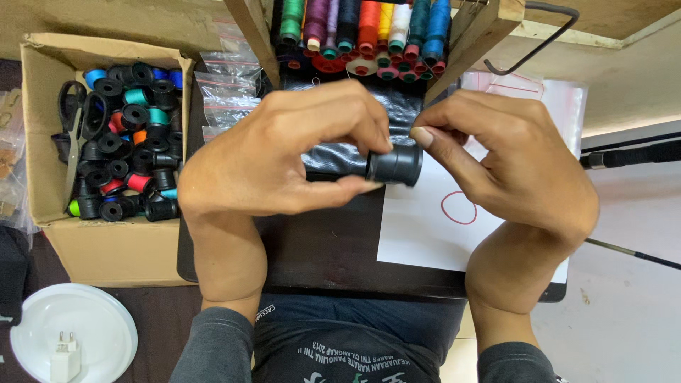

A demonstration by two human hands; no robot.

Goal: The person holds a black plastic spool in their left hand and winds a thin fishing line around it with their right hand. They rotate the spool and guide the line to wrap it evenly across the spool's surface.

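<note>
We are holding a black thread spool (395,165) sideways above the middle of a dark work table (319,248), its round end facing right so the thread side is open to our fingers. Our left hand (284,152) is pinching the spool, thumb underneath and fingers curled over the top, which is steadying it in the air. Our right hand (507,159) is coming in from the other side with fingers bent, the thumb tip touching the upper rim of the spool, apparently feeling for a thread end; we cannot tell whether any thread is actually caught between those fingers.

Just behind the spool, a piece of shiny black plastic (340,152) is lying across the table, partly hidden by our left hand. A white sheet of paper (425,234) marked with a red circle (459,207) is resting under our right wrist. A wooden rack of coloured thread cones (362,32) is standing at the far edge, within easy reach. To the left, an open cardboard box (106,241) is holding many small spools, mostly black, with a pair of scissors (71,135) leaning inside. Small clear bags (227,92) are stacked between box and rack. A white plate (78,326) carrying a white plug adapter (65,358) is sitting low at the left.
</note>
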